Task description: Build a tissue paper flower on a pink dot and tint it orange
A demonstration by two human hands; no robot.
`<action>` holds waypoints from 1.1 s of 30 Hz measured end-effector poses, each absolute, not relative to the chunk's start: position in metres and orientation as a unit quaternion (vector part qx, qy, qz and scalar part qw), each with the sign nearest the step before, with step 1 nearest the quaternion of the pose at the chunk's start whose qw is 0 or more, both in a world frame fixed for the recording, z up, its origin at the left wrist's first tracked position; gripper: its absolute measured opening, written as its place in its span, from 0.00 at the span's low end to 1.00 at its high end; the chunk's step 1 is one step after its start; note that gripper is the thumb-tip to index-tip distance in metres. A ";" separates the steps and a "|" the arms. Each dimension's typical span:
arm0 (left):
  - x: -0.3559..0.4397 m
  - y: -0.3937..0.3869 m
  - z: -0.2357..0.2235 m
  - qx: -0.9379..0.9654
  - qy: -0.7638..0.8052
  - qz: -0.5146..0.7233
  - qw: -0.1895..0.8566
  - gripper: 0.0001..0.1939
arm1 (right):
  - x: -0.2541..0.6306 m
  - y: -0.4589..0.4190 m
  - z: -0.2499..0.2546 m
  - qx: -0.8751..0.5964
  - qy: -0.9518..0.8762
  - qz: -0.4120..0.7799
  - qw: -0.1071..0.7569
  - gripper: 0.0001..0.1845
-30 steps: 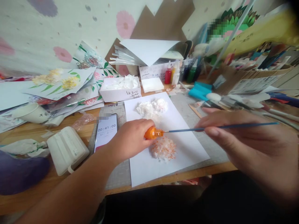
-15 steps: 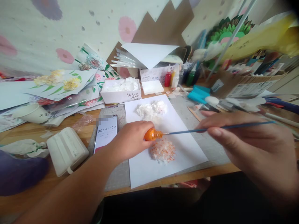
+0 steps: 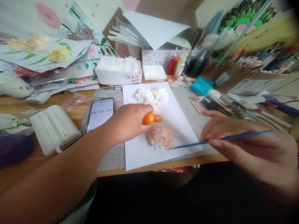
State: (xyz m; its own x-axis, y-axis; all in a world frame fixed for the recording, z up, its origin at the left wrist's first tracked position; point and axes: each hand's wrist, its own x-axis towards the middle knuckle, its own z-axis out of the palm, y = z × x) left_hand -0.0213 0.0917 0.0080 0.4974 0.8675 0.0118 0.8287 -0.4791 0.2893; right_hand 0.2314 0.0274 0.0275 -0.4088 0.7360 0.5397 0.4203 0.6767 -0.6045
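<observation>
My left hand (image 3: 127, 121) is wrapped round a small orange paint bottle (image 3: 151, 118), held tilted with its open mouth pointing right over a white sheet of paper (image 3: 140, 154). My right hand (image 3: 245, 146) pinches a thin blue paintbrush (image 3: 221, 139), whose tip touches the lower right edge of a crumpled white tissue flower speckled with orange (image 3: 160, 137). A second, plain white tissue clump (image 3: 151, 95) lies further back on the same sheet.
A phone showing a timer (image 3: 100, 112) lies left of the sheet, beside a white plastic case (image 3: 53, 129). A white box of tissue pieces (image 3: 119, 72), several paint bottles (image 3: 184, 63), flower pictures (image 3: 46, 56) and tools (image 3: 245, 101) crowd the desk.
The brush tip has left the bottle's mouth and dropped to the orange-speckled tissue. The camera has tilted downward, so everything sits higher in the picture.
</observation>
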 end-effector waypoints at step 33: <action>-0.021 0.091 0.007 0.858 0.487 0.093 0.135 0.05 | 0.224 0.029 0.026 -0.326 -0.829 0.199 0.408 0.13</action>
State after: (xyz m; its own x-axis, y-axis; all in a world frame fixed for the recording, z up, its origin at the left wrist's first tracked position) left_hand -0.0214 0.0905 0.0068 0.5079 0.8609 0.0284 0.8106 -0.4888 0.3224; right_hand 0.2242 0.0294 0.0259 -0.4543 0.7035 0.5466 0.3786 0.7078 -0.5963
